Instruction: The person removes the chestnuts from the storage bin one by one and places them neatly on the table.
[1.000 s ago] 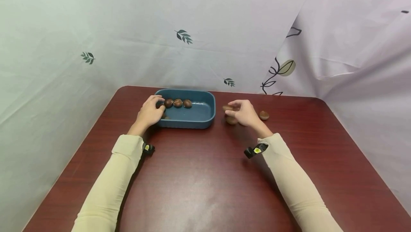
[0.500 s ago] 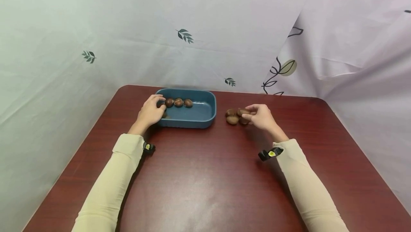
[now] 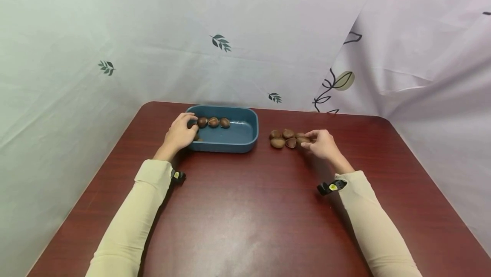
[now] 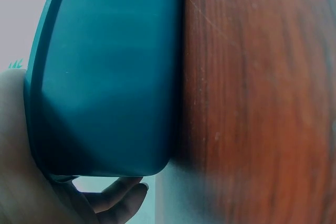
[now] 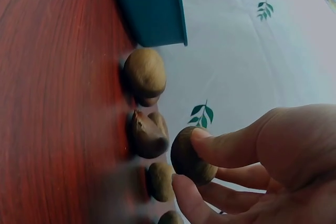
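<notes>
At the left end of a blue plastic container point(image 3: 238, 144), my left hand point(image 3: 179, 134) grips the wall; in the left wrist view its fingertips point(image 4: 128, 203) show past the container's end. Inside the container, a row of brown chestnuts point(image 3: 213, 122) lies along the back, with more partly hidden by the hand. My right hand point(image 3: 323, 144) pinches a chestnut point(image 5: 189, 156) between thumb and fingers at the right end of a group on the table. Several other chestnuts point(image 3: 278, 142) lie to its left in two rough rows. Whether the pinched one touches the table I cannot tell.
The dark red wooden table point(image 3: 238, 209) runs back to a pale cloth point(image 3: 161, 55) with printed leaves, which hangs close behind the container. Both wrists carry a small black camera on a strap.
My right hand has moved rightward along the chestnuts, uncovering those on the left, and is now at the rightmost ones. The left hand and the container have stayed in place.
</notes>
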A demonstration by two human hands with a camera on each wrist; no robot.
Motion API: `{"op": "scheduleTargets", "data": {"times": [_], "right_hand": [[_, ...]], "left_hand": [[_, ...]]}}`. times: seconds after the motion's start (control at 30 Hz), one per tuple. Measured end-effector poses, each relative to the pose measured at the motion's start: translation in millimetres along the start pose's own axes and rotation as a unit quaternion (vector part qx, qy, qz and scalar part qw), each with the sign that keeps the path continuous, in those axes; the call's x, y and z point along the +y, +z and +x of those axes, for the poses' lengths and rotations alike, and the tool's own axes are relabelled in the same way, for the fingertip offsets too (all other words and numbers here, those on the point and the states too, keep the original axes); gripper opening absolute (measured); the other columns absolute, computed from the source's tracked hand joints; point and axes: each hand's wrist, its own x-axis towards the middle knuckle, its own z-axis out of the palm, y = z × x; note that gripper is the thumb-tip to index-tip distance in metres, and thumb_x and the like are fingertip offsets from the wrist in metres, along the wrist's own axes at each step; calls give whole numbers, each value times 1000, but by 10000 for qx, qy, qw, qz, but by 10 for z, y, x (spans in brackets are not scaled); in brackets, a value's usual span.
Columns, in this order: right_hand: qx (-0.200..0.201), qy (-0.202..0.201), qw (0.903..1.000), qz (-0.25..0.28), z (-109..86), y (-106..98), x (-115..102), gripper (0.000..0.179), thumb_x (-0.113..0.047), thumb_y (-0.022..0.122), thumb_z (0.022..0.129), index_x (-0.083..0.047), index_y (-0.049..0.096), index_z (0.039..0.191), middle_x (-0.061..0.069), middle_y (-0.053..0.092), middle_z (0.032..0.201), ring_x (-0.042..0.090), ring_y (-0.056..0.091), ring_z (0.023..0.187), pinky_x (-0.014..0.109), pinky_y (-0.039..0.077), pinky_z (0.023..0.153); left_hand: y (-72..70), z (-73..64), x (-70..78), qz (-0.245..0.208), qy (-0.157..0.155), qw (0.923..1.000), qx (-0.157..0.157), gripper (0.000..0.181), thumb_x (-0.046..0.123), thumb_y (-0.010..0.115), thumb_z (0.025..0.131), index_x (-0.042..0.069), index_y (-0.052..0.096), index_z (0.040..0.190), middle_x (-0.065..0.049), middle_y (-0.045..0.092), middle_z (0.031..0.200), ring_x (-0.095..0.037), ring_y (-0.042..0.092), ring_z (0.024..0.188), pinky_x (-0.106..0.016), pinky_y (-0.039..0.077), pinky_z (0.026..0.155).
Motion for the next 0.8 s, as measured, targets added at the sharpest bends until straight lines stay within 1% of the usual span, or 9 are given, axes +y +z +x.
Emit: {"op": "scheduleTargets", "data": {"times": [0.13, 0.23, 0.43, 0.6, 0.8], "right_hand": [[-4, 79, 10000, 32, -5, -5, 30, 35, -5, 71, 90, 12, 63, 120, 29, 66, 109, 24, 72, 80, 29, 57, 64], [-21, 137, 9999, 95, -9, -1, 41, 35, -4, 71, 89, 14, 62, 119, 31, 66, 109, 27, 73, 77, 29, 57, 63], [25, 118, 9998, -145, -16, 13, 73, 35, -5, 71, 89, 14, 63, 118, 32, 65, 112, 27, 73, 74, 29, 58, 62], [22, 134, 9996, -267, -10, 26, 97, 35, -5, 72, 89, 13, 63, 117, 32, 65, 111, 28, 73, 71, 29, 57, 60], [13, 194, 9991, -367, -2, 50, 106, 34, -6, 73, 88, 12, 64, 116, 30, 66, 107, 21, 71, 65, 29, 57, 59]], "left_hand": [[-7, 4, 0, 17, 18, 10000, -9, 41, 20, 46, 99, 9, 56, 137, -5, 36, 155, -37, 38, 137, -61, 37, 94], [1, 9, -13, 12, 28, 10000, -21, 41, 20, 46, 99, 9, 55, 138, -5, 36, 155, -37, 38, 138, -62, 37, 96], [21, 13, -32, 25, 22, 10000, -25, 42, 21, 45, 100, 9, 55, 138, -5, 36, 155, -37, 39, 137, -61, 38, 93], [20, 13, -31, 22, 26, 10000, -6, 42, 21, 45, 99, 9, 56, 138, -5, 37, 155, -37, 38, 137, -62, 37, 95], [17, 14, -28, 17, 57, 10000, 16, 41, 20, 46, 99, 9, 56, 137, -6, 37, 155, -36, 38, 138, -63, 37, 97]]}}
